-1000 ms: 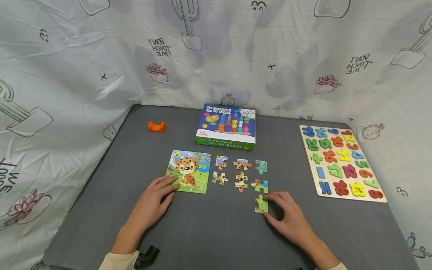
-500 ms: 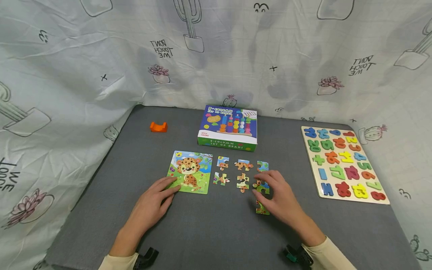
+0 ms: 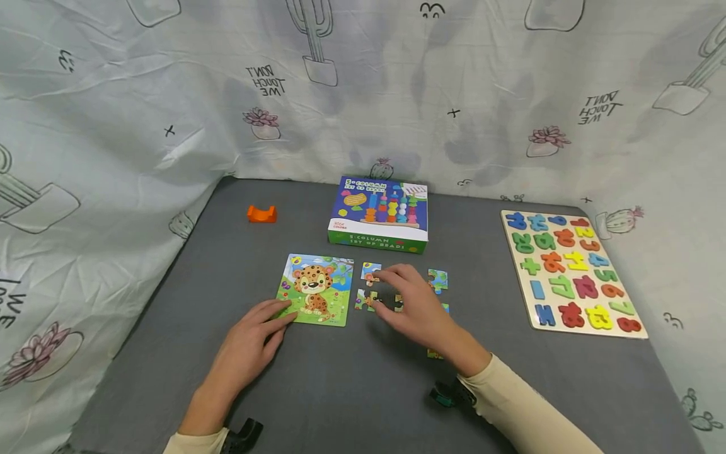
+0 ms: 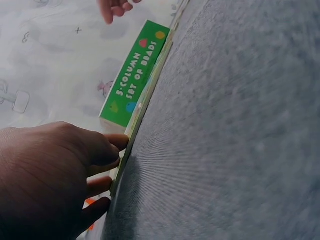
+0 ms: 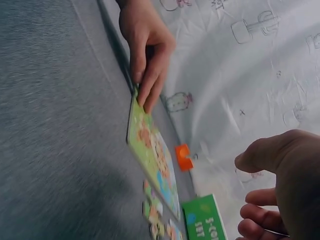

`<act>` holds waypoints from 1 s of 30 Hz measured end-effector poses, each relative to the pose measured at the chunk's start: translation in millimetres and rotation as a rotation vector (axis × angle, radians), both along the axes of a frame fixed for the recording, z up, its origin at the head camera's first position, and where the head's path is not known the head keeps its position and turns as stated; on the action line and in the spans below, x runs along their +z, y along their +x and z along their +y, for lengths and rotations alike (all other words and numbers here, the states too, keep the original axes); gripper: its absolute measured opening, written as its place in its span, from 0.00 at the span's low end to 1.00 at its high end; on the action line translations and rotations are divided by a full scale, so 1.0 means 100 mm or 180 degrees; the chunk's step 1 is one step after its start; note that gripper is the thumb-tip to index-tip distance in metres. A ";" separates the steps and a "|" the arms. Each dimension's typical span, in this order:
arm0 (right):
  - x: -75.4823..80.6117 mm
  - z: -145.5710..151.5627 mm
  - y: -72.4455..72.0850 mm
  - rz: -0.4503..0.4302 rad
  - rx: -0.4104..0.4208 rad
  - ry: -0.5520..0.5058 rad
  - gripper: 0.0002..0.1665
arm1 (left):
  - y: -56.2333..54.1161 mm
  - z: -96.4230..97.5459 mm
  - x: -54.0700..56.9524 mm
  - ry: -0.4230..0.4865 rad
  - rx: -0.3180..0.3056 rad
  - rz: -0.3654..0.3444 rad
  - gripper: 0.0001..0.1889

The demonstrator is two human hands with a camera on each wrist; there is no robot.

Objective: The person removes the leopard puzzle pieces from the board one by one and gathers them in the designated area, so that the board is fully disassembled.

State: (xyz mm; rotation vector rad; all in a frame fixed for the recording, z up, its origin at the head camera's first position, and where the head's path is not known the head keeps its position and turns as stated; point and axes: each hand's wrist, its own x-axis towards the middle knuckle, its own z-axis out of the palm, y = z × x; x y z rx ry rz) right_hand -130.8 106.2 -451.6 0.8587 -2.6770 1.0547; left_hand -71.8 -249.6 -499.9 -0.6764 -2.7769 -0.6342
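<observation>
A square leopard picture puzzle point(image 3: 339, 309) lies in its board at the middle of the table. On its lower left part rest the nearly straight fingertips of my left hand point(image 3: 244, 347), with the thumb by the near edge. My right hand point(image 3: 422, 312) hovers over the loose puzzle pieces, thumb and fingers apart with nothing between them. A piece with blue sky point(image 3: 370, 269) shows beyond its fingertips, and a green and blue piece point(image 3: 438, 279) lies to its right. Other pieces are partly hidden under the hand. The right wrist view shows the right thumb point(image 5: 257, 157) clear of everything.
A blue and green bead-set box point(image 3: 378, 217) stands behind the pieces. At the back left sits a small orange block point(image 3: 262, 214). A wooden board with coloured letters and numbers point(image 3: 567, 271) lies on the right. A printed curtain point(image 3: 397, 82) hangs around the table.
My right hand has left the lowest piece on the right and moved up and left across the pieces, toward the puzzle board. The left hand has stayed on the board.
</observation>
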 end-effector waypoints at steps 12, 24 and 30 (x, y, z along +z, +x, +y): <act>0.04 -0.52 -0.06 -0.0330 0.0230 0.0327 0.35 | 0.00 0.00 -0.02 0.0119 0.0138 -0.0082 0.19; -0.11 -1.01 -0.10 -0.0455 0.0362 0.0737 0.36 | -0.04 -0.02 0.00 0.0022 0.0107 0.0006 0.20; -0.25 -1.10 -0.11 -0.0276 0.0389 0.1009 0.29 | -0.04 -0.03 0.00 -0.0029 0.0082 0.0017 0.19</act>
